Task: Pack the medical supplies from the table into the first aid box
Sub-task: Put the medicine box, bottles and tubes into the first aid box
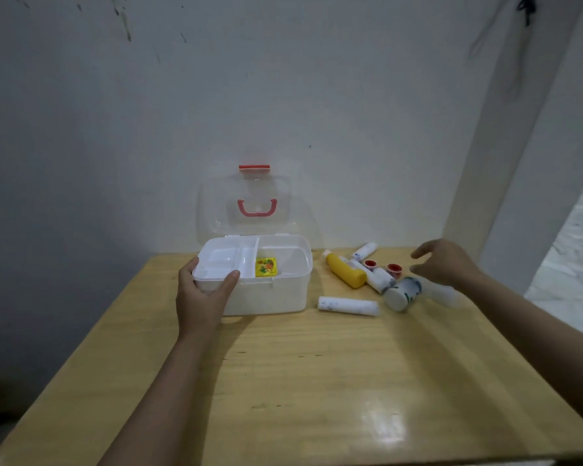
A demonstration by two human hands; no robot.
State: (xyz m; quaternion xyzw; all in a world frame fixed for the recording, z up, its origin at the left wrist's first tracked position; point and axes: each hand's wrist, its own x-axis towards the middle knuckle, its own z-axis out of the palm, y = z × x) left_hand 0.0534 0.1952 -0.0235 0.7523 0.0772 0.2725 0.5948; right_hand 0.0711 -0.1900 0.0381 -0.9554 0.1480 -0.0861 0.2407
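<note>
The white first aid box stands open at the back of the wooden table, its clear lid with pink handle upright against the wall. A white divided tray sits in its left half, and a small yellow packet lies beside the tray inside the box. My left hand grips the front left corner of the tray and box rim. To the right lie a yellow bottle, white tubes, two red-capped cups and a round white jar. My right hand hovers open just above the jar.
The table butts against a white wall at the back. Its right edge runs close to a white pillar. A clear plastic item lies under my right wrist. The front half of the tabletop holds only my forearms.
</note>
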